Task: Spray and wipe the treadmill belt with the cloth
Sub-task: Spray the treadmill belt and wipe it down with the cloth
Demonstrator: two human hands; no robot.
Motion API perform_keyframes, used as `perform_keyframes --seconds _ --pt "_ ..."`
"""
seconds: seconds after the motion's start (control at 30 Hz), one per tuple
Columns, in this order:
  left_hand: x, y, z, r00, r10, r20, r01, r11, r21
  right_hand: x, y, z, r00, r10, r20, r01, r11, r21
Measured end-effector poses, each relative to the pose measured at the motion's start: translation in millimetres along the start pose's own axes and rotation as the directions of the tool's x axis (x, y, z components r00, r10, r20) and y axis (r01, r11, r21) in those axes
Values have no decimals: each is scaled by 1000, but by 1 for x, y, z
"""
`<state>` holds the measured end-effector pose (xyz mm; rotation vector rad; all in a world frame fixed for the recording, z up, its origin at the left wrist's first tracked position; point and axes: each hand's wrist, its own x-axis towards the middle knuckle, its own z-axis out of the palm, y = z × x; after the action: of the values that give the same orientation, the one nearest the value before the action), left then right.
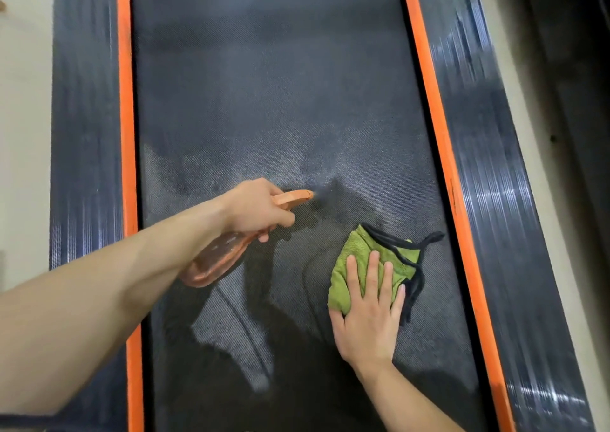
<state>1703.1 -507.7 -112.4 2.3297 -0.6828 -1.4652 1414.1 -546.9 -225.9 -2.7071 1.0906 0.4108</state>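
Head view: left hand grips the translucent orange spray bottle, nozzle over the dark woven treadmill belt; right hand, palm flat, presses the green microfibre cloth down. Mist lightly, then wipe in overlapping strokes.

The upper treadmill belt is unobstructed across its full width between the two orange strips. The lower belt is partly occupied: the left hand holds an orange spray bottle above the left-centre, and the right hand presses a green cloth flat at right-centre. A bare lane runs between them.
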Motion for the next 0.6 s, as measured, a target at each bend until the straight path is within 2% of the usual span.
perform_keyframes --seconds 0.13,0.23,0.47,0.6 --pt "1 3 5 999 32 22 -31 998 -46 0 0 1 1000 -2 -23 2 1000 5" --pt "1 4 9 999 34 -2 -34 999 25 -1 0 0 1000 -8 -25 8 1000 15" --pt "0 -4 6 998 48 41 -49 999 24 -3 1 1 999 10 -37 -8 999 44" --pt "-1 -23 -3 998 48 45 -40 985 -166 12 0 -6 999 -26 -32 27 999 24"
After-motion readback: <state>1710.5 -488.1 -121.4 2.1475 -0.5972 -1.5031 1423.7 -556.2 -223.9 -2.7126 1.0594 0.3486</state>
